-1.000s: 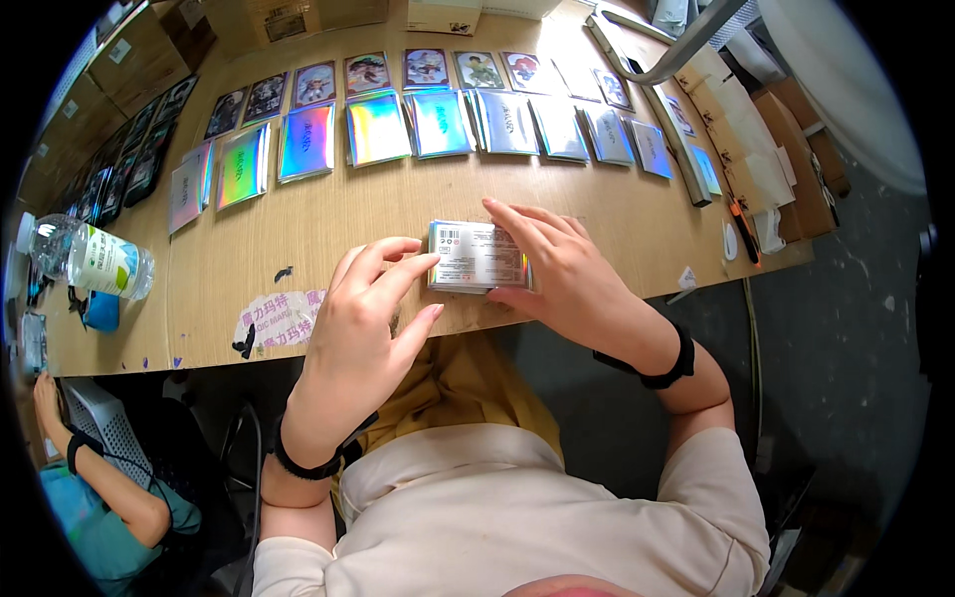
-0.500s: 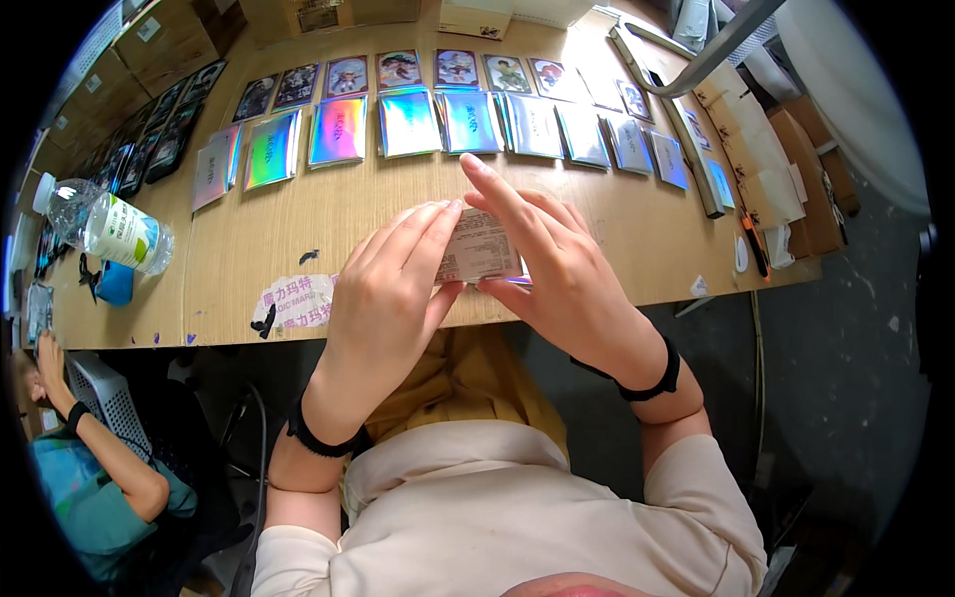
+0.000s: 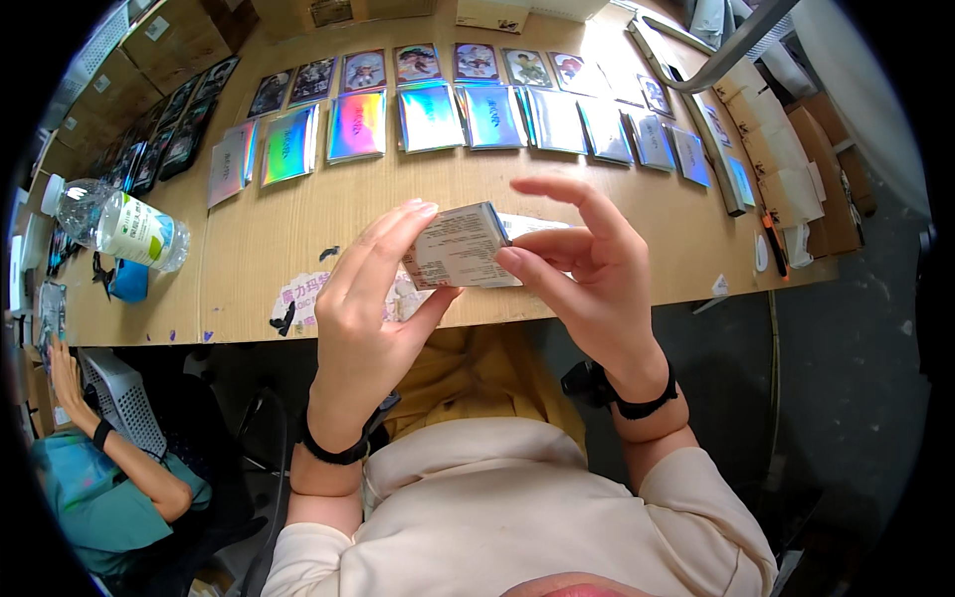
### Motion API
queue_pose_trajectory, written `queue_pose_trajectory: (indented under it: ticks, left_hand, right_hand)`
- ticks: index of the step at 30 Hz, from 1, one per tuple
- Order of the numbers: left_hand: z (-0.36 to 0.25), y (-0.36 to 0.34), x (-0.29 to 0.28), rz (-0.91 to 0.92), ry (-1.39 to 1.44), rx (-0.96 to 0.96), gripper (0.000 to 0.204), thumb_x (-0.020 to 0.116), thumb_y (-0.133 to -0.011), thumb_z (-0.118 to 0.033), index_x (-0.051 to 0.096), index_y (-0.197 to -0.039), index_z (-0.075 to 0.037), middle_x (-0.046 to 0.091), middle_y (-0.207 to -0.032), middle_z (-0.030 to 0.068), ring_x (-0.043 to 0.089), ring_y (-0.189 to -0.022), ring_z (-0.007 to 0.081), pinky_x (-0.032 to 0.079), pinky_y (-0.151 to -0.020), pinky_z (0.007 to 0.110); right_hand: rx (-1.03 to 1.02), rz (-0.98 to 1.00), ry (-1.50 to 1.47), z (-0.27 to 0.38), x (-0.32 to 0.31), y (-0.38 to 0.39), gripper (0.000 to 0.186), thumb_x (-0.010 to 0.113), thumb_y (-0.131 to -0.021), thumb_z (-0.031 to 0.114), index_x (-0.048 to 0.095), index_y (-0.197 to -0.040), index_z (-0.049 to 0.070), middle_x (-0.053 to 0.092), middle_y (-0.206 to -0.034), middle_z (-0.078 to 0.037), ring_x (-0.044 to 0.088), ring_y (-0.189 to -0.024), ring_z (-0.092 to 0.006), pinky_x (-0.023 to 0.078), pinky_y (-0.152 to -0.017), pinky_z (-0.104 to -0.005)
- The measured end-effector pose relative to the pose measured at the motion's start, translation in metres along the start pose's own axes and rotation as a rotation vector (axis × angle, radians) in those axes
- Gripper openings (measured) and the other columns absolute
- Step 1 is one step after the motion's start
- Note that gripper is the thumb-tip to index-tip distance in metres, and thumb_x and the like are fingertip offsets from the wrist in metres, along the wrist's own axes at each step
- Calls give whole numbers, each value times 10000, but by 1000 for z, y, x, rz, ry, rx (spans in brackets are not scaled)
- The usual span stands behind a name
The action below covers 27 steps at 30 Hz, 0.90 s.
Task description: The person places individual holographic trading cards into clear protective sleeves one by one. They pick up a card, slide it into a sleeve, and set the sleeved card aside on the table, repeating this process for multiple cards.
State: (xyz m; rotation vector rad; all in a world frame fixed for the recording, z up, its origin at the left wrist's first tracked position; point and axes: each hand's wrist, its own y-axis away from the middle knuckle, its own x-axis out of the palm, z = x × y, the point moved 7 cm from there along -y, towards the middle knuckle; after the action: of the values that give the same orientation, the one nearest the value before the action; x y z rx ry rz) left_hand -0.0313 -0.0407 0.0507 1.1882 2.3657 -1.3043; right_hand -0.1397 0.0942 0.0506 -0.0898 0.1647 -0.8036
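Head view: I see the left hand (image 3: 356, 297) gripping a rectangular pack with a pale, printed face (image 3: 458, 249), fingers along its upper-left side and thumb at its lower edge, spread only as wide as the pack. It sits tilted over the wooden table (image 3: 267, 239), close to the near edge. The right hand (image 3: 602, 284) is partly open: index finger stretched clear, thumb and a bent finger at the pack's right edge; whether they pinch it, I can't tell. Toward the table's far edge I have a row of shiny iridescent foil packs (image 3: 431, 116); a clear plastic bottle (image 3: 139, 231) is by the near left corner.
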Motion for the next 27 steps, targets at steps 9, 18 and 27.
queue_pose_trajectory:
  ticks: [9, 18, 27]
  left_hand:
    - [19, 8, -29, -93, 28, -36, 609, 824, -649, 28, 583, -1207, -21, 641, -1217, 158, 598, -1184, 328, 519, -954, 378]
    - [32, 21, -39, -146, 143, -27, 646, 791, -687, 54, 529, -1277, 22, 554, -1329, 213, 542, -1253, 342, 507, -973, 376]
    - [33, 25, -41, -211, 180, 63, 670, 813, -685, 18, 529, -1291, -12, 567, -1298, 208, 540, -1242, 387, 486, -999, 421]
  right_hand:
    - [-233, -3, 56, 17, 34, -8, 145, 655, -878, -5, 582, -1003, -2, 718, -813, -122, 709, -726, -142, 559, -645, -238]
    - [-548, -38, 258, 42, 62, -7, 182, 678, -809, -70, 577, -949, -12, 675, -838, -76, 702, -742, -156, 559, -614, -237]
    - [-603, -72, 221, 46, 71, -1, 242, 704, -803, -83, 543, -979, -43, 674, -852, -85, 708, -753, -150, 549, -581, -221]
